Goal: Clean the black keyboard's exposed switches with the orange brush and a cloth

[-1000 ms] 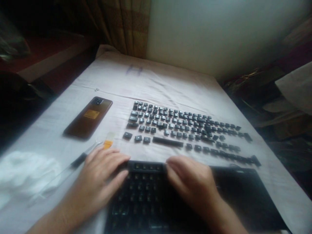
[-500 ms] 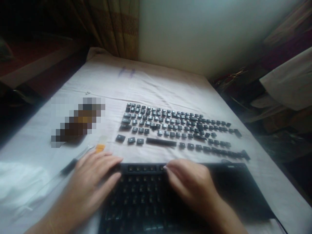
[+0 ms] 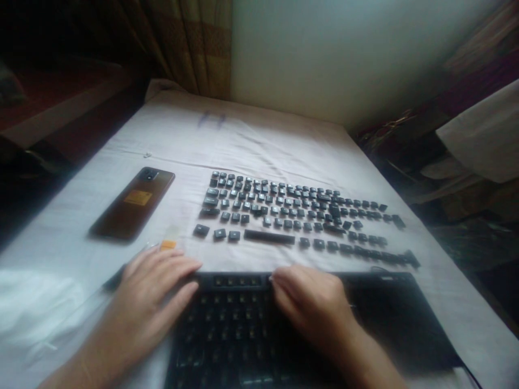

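Note:
A black keyboard base (image 3: 239,308) with its keycaps off lies at the front. My left hand (image 3: 152,289) rests at its upper left corner, fingers stretched out and slightly apart, holding nothing. Over the top edge, right of the small upper row, my right hand (image 3: 312,297) is closed, its fingertips pinched round a small pale thing that I cannot make out. Loose black keycaps (image 3: 279,210) lie in rows behind the base, with the long space bar (image 3: 269,237) in the front row.
A brown phone (image 3: 133,208) lies face down at the left. An orange piece (image 3: 168,245) and a dark-handled tool (image 3: 114,278) are beside my left hand. White crumpled material (image 3: 32,313) sits at the far left, and a cable (image 3: 468,370) runs off the right front.
My left hand has shifted slightly left, its thumb lower. The right hand has barely moved and stays closed at the same spot. The blurred-out patch over the phone is gone.

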`<state>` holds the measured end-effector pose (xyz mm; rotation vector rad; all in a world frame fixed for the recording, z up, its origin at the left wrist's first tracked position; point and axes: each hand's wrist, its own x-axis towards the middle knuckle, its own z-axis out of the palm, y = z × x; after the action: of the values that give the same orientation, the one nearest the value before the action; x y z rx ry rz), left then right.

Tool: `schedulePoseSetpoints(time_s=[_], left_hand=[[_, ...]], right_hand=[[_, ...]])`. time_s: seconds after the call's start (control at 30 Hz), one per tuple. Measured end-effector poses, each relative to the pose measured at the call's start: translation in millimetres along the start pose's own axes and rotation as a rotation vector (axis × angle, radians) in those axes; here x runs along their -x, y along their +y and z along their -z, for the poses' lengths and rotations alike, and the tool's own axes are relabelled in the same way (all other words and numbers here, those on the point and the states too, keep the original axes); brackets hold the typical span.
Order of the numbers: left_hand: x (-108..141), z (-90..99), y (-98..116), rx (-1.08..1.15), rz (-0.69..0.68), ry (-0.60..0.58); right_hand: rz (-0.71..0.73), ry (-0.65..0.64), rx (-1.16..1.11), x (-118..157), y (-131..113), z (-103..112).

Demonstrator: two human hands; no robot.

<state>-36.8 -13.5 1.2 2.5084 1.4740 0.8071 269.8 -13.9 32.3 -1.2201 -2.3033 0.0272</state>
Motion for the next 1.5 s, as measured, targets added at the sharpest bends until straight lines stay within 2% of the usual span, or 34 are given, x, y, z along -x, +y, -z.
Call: schedulePoseSetpoints(time_s=[0.4, 0.77, 0.87, 1.0, 1.07, 1.23, 1.5], left_hand=[[-0.8, 1.1, 2.4, -0.017, -0.036, -0.003], [1.0, -3.0, -2.0, -0.014, -0.009, -0.001], [2.6, -4.4, -4.6, -0.017, -0.004, -0.004], [3.7, -4.3, -8.3, -0.019, -0.01, -0.011], [4.8, -4.3, -11.8, -0.007, 0.009, -0.019], [5.5, -6.7, -19.8, 0.013, 0.048, -0.031], [-2.1, -9.8, -17.7, 0.014, 0.094, -0.024]], right_hand=[[-0.003, -0.008, 0.002, 2.2, 0.8, -1.9], [-0.009, 0.005, -0.009, 0.5, -2.0, -3.8], [-0.027, 0.048, -0.056, -0.5, 1.1, 2.2], [-0.125, 0.178, -0.085, 1.7, 16.4, 19.9], [-0.206, 0.166, -0.055, 6.5, 28.4, 28.0], [-0.338, 0.007, -0.027, 25.7, 54.3, 37.3], [-0.324, 0.002, -0.01, 38.8, 54.3, 38.5]])
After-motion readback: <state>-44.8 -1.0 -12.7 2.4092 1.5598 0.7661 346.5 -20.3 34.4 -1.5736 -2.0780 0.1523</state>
